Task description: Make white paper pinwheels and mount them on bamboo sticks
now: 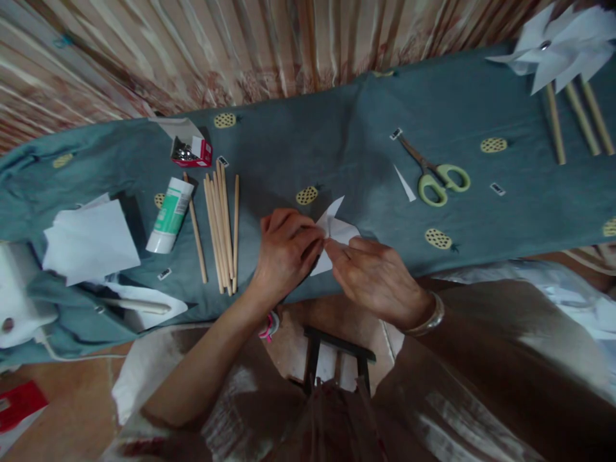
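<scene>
I have my left hand [286,253] curled, with its fingers pinched shut on the white paper [339,226]. My right hand [375,276] pinches the same paper from the right. The paper lies near the front edge of the blue cloth [308,141], with the sticks [221,224] to its left and the scissors [436,176] farther right.

- cloth [337,128]: dull teal blue, dotted over with yellow oval motifs [307,195] bearing a dark speckle grid
- folded paper [337,228]: plain white
- scissors [440,178]: pale green handles, grey-brown blades
- glue stick [171,215]: white tube with a green label
- sticks [221,224]: light natural wood
- small box [192,151]: red, with a white flap
- paper stack [91,240]: white
- pinwheels [563,45]: white
- curtain [240,45]: beige and pinkish stripes
- bracelet [428,317]: silvery
</scene>
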Demonstrator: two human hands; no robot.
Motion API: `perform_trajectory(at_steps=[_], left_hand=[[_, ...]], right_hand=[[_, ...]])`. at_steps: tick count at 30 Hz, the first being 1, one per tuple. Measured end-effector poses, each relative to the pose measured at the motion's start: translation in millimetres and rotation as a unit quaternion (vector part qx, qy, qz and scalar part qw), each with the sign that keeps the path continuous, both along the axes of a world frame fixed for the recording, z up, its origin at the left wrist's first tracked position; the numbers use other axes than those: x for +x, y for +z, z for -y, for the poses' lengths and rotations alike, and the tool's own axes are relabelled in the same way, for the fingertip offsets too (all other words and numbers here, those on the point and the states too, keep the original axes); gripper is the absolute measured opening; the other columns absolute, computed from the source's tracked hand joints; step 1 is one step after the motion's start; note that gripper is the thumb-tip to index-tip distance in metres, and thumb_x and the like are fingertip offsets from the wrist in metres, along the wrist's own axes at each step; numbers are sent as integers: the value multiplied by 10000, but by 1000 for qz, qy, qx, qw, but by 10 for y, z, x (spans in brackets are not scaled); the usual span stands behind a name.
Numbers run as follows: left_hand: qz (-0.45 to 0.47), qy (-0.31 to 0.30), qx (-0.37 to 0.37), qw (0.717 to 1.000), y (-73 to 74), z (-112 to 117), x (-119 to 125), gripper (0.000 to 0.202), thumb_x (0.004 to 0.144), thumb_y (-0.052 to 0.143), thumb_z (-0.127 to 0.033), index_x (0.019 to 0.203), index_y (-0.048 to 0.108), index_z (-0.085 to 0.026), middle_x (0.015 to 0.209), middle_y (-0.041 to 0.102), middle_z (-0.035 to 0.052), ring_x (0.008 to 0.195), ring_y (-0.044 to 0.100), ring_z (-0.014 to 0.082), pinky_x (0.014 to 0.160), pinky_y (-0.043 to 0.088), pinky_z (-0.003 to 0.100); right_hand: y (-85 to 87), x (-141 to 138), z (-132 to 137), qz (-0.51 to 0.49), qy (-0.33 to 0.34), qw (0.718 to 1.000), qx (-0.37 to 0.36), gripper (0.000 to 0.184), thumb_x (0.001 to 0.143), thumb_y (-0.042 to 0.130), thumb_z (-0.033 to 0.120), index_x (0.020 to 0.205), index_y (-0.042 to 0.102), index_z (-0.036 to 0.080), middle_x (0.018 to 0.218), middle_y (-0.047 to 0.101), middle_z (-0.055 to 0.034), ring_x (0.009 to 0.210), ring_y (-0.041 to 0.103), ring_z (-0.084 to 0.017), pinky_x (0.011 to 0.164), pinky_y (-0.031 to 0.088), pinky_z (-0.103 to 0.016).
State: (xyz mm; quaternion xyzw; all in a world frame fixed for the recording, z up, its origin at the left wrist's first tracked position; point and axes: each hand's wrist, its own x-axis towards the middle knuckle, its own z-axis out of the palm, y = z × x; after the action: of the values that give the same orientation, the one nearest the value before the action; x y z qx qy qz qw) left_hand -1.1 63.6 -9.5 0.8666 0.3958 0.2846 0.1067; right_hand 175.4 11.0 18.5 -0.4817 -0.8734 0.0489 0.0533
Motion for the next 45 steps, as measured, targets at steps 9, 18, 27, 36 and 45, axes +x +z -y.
perform_trajectory(at_steps=[9,18,27,36,45], left_hand=[[-15,11,-35,999,-6,8,10,126,930,607,-283,897,725,-254,910,700,30,991,565,242,873,395,447],[-26,22,-15,999,-13,-19,8,130,937,607,-307,860,699,-256,885,701,8,987,565,226,864,395,432],[-32,-7,-3,999,30,2,18,157,941,592,-275,850,709,-224,897,714,22,988,570,234,867,389,436],[-38,-13,-9,999,29,22,21,155,945,578,-252,889,721,-234,887,706,35,987,559,243,875,393,453],[-49,-9,30,998,24,22,31,164,946,580,-251,843,706,-227,871,718,23,956,576,230,843,412,431]], right_hand=[[20,7,1,-6,5,1000,-11,290,935,455,79,1158,631,138,763,667,-52,753,586,-227,661,443,-359],[-3,21,6,-40,-5,999,-27,354,930,448,64,1235,608,146,779,669,-73,786,607,-254,657,484,-379],[16,10,10,2,-2,1000,-2,282,940,460,72,1161,628,125,757,667,-50,757,596,-226,654,467,-356],[-8,19,35,-15,-2,1000,19,270,954,455,89,1140,644,142,750,663,-55,747,579,-225,633,434,-358],[-50,56,46,-48,-1,995,89,268,961,449,103,1150,638,89,687,656,-30,676,568,-191,594,439,-329]])
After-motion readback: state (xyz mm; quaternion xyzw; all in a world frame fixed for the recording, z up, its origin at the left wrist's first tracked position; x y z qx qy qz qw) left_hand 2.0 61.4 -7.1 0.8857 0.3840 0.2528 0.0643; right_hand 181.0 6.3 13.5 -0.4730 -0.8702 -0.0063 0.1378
